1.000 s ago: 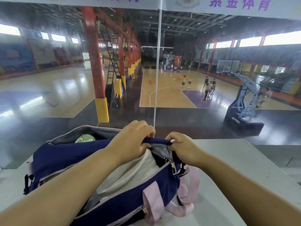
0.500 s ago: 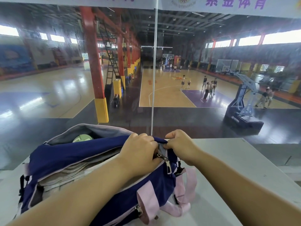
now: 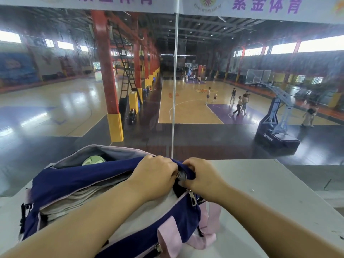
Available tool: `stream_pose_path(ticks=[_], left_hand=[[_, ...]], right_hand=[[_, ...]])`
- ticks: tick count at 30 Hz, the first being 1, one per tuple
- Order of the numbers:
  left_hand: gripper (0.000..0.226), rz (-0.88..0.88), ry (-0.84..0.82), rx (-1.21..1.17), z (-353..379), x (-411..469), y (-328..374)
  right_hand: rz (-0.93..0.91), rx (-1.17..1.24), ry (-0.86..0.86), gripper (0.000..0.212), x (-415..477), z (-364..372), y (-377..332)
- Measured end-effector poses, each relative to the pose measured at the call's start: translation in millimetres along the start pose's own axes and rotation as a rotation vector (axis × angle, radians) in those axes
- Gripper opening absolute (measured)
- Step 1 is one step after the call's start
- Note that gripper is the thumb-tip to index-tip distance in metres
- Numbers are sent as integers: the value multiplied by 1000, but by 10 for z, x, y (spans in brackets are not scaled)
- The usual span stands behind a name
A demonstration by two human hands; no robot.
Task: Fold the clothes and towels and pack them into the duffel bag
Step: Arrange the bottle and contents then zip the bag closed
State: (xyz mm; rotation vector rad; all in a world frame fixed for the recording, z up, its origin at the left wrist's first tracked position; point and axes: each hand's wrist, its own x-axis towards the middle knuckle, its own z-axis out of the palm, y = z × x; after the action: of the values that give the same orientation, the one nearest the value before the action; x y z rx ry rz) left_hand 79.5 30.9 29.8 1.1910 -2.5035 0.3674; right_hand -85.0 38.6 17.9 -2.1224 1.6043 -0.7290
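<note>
A navy duffel bag (image 3: 78, 180) with pink straps (image 3: 206, 228) lies on the white table (image 3: 264, 198). Its main opening gapes, and folded pale towels (image 3: 74, 200) show inside. A green-and-white round item (image 3: 94, 160) sits in the far grey-lined pocket. My left hand (image 3: 154, 175) grips the bag's fabric at the right end of the opening, by the metal zipper pull (image 3: 181, 176). My right hand (image 3: 201, 175) pinches the navy fabric just right of that pull. Both hands nearly touch each other.
A glass pane with a vertical seam (image 3: 175, 86) stands just behind the table's far edge. Beyond it lies a basketball hall below, with red pillars (image 3: 106, 71) and several people. The table's right edge (image 3: 309, 200) runs diagonally.
The two hands have drawn closer together at the right end of the opening. The zipper pull now sits between them, and the opening there has narrowed.
</note>
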Motion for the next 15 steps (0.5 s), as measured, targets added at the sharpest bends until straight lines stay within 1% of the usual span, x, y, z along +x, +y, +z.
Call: stream_pose_path(ticks=[2,4,6,10,15], left_hand=[[21,-7,4,40,-31,-11,34],[24,-66,-35,52,-65,-25,39],[25,-155,-61,31,-90,-45,-13],[22,-284,-58,-68,-187,-162,-181],[20,-420,-67,-4,-383,-492,-584]], right_hand=[[17,-54,94,12,9,46,-16],[26,-105,138,12,14,73,-36],[36,-193,136,12,12,63,-53],[56,-315,103,13,-10,25,-92],[111,-438,43,16,-47,-60,-142]])
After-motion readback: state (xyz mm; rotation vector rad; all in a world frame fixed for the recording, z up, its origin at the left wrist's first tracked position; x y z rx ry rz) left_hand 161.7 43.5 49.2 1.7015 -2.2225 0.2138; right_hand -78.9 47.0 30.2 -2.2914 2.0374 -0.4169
